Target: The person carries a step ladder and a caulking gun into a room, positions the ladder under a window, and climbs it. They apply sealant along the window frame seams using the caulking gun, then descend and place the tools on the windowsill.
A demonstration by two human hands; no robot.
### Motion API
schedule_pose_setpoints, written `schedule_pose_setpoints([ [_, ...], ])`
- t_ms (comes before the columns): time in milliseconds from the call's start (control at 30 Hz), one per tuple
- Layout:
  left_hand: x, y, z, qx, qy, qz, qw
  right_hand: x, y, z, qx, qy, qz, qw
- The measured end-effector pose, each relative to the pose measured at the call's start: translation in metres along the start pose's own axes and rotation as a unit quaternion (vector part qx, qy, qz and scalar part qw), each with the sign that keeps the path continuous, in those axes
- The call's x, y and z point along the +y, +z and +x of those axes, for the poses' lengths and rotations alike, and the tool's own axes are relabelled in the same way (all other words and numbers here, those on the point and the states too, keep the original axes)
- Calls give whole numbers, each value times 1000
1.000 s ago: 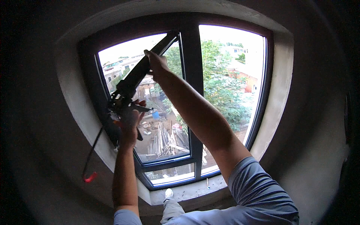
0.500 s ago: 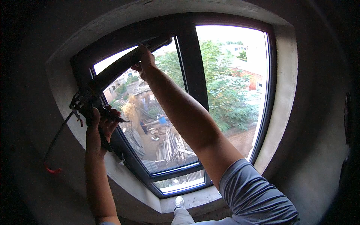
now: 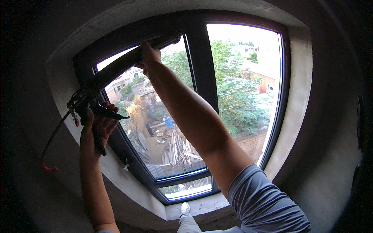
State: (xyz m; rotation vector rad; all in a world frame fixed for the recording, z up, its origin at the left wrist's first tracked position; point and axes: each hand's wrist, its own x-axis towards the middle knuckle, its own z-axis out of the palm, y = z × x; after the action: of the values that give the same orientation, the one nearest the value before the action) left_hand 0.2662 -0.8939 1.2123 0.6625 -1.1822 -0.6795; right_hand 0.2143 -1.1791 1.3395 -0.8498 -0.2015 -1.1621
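A dark caulking gun (image 3: 118, 70) slants across the upper left window pane, its nozzle end up by the frame's top. My left hand (image 3: 99, 130) is closed on its handle at the rear, with the fingers up against the long trigger. Farther forward, my right hand (image 3: 149, 56) grips the barrel near the nozzle end. From the gun's back a thin rod (image 3: 58, 130) sticks out, bent at its red tip. Where the nozzle tip meets the frame is too dark to make out.
A dark window frame (image 3: 204, 66) sits in a pale plaster reveal (image 3: 295, 105). A small white handle (image 3: 126, 167) is on its lower left side. My foot in a white shoe (image 3: 185, 207) is by the sill (image 3: 202, 207). Trees and stacked planks show outside.
The rear of the caulking gun and my left hand have shifted left and slightly up, the red-tipped rod going along. My right hand has moved a little left and stays on the barrel.
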Motion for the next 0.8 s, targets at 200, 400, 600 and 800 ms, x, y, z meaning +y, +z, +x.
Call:
schedule_pose_setpoints([
  [200,19,-4,5,11,11,48,999,0,-5,36,23,56,-34,998],
  [400,45,9,11,80,18,130,988,-13,-12,59,-24,-4,-21,999],
  [600,45,14,7,147,29,183,972,-9,-10,53,-3,10,-43,999],
  [800,43,7,1,175,5,195,965,-3,-15,41,-12,12,-13,1000],
])
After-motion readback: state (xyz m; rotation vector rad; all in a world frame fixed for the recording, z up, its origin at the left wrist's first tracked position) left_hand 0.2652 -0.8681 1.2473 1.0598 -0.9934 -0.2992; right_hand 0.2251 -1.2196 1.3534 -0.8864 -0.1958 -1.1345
